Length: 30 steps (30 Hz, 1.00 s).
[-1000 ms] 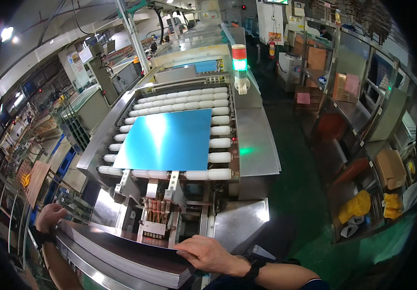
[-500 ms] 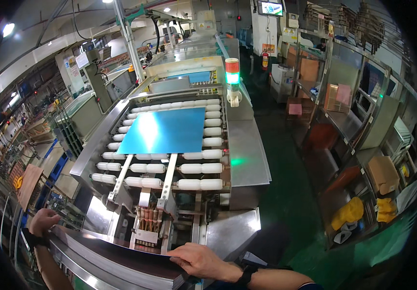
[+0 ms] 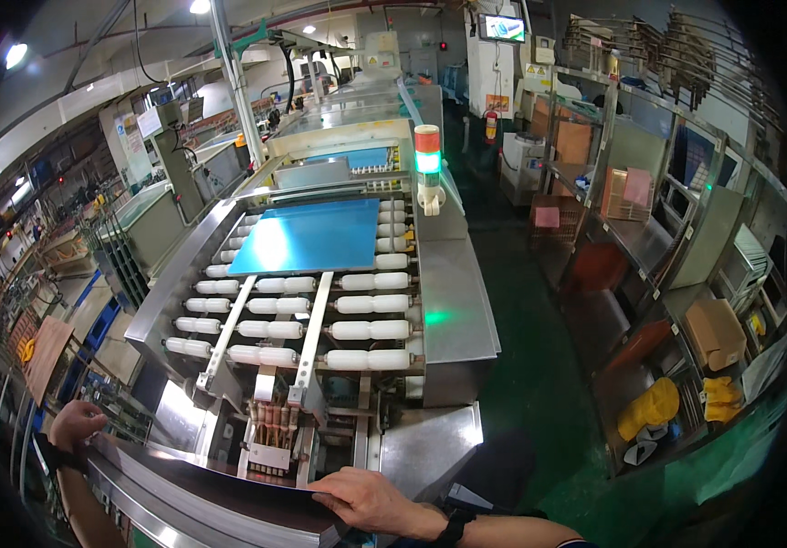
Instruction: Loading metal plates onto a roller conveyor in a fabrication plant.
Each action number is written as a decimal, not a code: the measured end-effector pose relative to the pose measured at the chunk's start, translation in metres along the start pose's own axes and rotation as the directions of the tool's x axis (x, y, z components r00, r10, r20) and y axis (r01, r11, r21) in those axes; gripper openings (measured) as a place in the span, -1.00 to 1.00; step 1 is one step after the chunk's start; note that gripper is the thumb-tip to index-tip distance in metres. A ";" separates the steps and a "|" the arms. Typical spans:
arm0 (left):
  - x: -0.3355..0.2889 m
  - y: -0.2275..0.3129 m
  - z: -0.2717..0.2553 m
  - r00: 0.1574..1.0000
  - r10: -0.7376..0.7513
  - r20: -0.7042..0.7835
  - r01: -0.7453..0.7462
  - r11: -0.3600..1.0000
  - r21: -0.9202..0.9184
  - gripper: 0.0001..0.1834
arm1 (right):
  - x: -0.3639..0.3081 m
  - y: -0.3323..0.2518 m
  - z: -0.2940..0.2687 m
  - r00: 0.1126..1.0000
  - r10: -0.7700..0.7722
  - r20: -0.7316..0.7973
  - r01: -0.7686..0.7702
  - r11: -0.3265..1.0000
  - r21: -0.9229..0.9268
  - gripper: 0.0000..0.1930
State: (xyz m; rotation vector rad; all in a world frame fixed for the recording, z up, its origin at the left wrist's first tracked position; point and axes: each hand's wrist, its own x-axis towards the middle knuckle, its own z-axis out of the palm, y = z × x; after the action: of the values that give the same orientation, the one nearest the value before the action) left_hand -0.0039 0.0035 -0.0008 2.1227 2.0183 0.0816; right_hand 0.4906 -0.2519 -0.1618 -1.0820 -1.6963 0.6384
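Note:
A stack of thin sheets (image 3: 220, 511) with pale edges lies close in front of me, a dark sheet (image 3: 215, 477) on top. My right hand (image 3: 377, 501) pinches the right end of that dark sheet, thumb and fingers closed at its edge. At the stack's left end, my left hand (image 3: 78, 425) has its fingers curled in at the far corner of the sheet; its grip is partly hidden. Farther off, a shiny blue panel (image 3: 320, 239) rests flat on white rollers (image 3: 368, 331) of a conveyor machine, apart from both hands.
Two pale guide bars (image 3: 314, 333) slope from the rollers toward the stack. A lit signal tower (image 3: 427, 164) stands on the machine's right side. Metal shelving (image 3: 626, 251) with a cardboard box (image 3: 715, 333) and yellow gloves (image 3: 649, 408) lines the right, across a green floor (image 3: 540, 411).
The blue panel has travelled farther away along the rollers. My view has shifted slightly. Both hands keep nearly the same places at the stack's ends.

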 end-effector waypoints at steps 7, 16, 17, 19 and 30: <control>-0.004 0.006 -0.002 1.000 0.007 0.003 -0.007 1.000 0.018 -0.60 | 0.001 -0.004 -0.002 0.999 0.030 0.026 -0.031 0.999 0.008 -0.77; -0.004 0.010 -0.001 0.999 0.044 0.003 -0.044 0.999 -0.006 -0.59 | 0.001 0.001 -0.001 1.000 0.021 0.011 -0.021 1.000 -0.018 -0.80; -0.001 0.003 0.001 0.999 0.046 -0.016 -0.046 0.999 -0.002 -0.59 | 0.001 0.000 -0.001 1.000 0.023 0.010 -0.023 1.000 -0.015 -0.80; 0.004 -0.008 0.004 0.997 0.067 -0.034 -0.068 0.997 -0.032 -0.58 | 0.002 -0.001 -0.003 0.999 0.031 0.021 -0.031 0.999 -0.014 -0.80; 0.000 -0.009 0.005 0.997 0.051 -0.061 -0.063 0.973 -0.222 -0.61 | -0.002 0.010 0.001 0.999 0.030 0.029 -0.029 1.000 -0.010 -0.80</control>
State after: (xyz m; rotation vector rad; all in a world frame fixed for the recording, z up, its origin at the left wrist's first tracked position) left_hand -0.0113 0.0037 -0.0073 2.0561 1.8765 0.3628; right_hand 0.4939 -0.2489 -0.1706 -1.1115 -1.7128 0.6681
